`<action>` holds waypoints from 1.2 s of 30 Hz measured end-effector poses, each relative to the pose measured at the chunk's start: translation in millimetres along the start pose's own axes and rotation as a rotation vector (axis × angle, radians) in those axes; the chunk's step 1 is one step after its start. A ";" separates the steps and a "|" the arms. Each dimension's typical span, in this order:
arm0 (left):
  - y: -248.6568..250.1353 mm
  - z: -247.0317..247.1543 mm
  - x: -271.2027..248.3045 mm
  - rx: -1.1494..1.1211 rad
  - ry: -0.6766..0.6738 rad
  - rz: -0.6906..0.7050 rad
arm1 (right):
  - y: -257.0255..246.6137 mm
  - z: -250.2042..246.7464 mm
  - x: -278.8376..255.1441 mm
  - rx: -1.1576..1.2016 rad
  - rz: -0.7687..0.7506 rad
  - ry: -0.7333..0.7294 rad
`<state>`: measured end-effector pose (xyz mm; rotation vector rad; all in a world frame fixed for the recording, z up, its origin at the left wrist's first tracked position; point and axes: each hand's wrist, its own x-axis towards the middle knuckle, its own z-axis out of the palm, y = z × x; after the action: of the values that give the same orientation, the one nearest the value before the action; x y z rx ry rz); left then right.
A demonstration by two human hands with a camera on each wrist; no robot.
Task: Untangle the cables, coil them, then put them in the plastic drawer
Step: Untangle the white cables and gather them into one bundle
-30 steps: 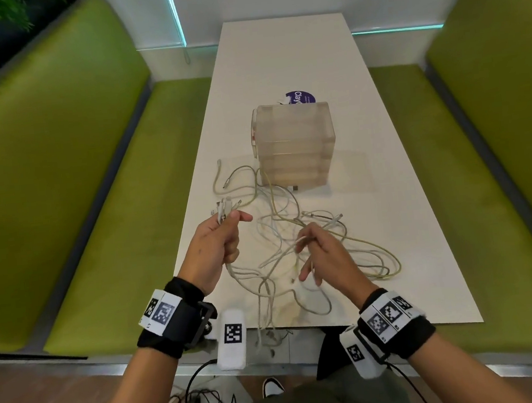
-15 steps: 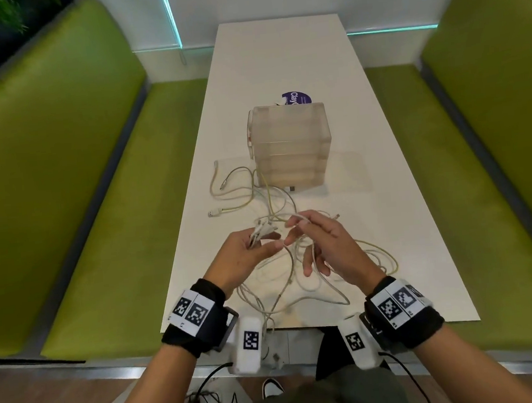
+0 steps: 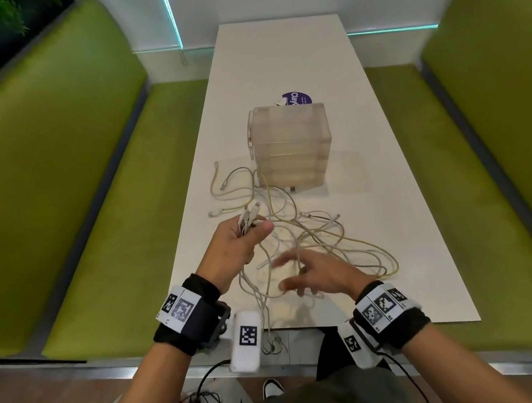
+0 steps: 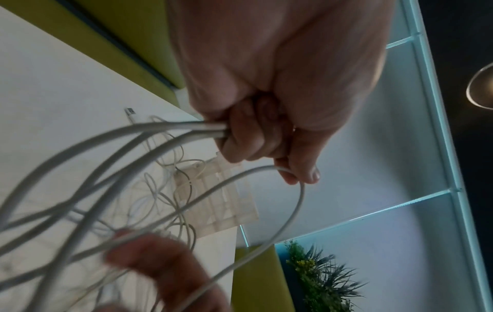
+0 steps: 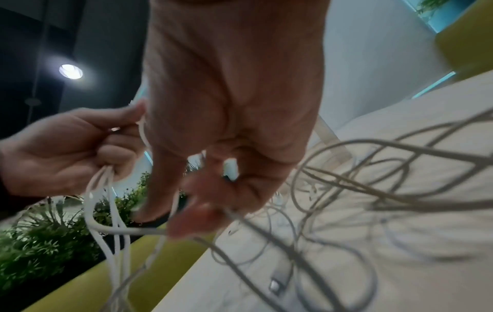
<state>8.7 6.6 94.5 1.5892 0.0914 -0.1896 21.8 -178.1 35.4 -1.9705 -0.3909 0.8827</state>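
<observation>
A tangle of pale cables [image 3: 320, 238] lies on the white table [image 3: 283, 53] in front of the translucent plastic drawer unit [image 3: 290, 147], whose drawers are closed. My left hand [image 3: 239, 239] is raised over the table's left side and grips a bundle of cable ends [image 3: 248, 217]. The left wrist view shows its fingers [image 4: 248, 143] curled round several strands [image 4: 160, 130]. Blurred with motion, my right hand [image 3: 314, 274] hovers over the near part of the tangle with spread fingers. One strand [image 5: 128, 231] runs across its fingertips [image 5: 186, 221].
A purple round sticker [image 3: 297, 97] sits behind the drawer unit. A loose cable with a USB plug [image 3: 215, 212] lies left of the tangle. Green benches [image 3: 78, 187] [image 3: 480, 148] flank the table. Some strands hang over the near table edge [image 3: 271, 340].
The hands had met over the middle of the tangle. Since then the right hand has drawn back toward me with fingers spread, and the left has lifted away to the left with its bundle.
</observation>
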 end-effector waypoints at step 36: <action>-12.8 -29.9 4.4 -0.037 0.074 -0.066 | -10.4 -33.6 -7.1 0.740 -0.388 0.705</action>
<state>12.7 36.5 81.7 1.5577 0.2036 -0.1791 41.7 -197.3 58.3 -1.3196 -0.0083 0.0206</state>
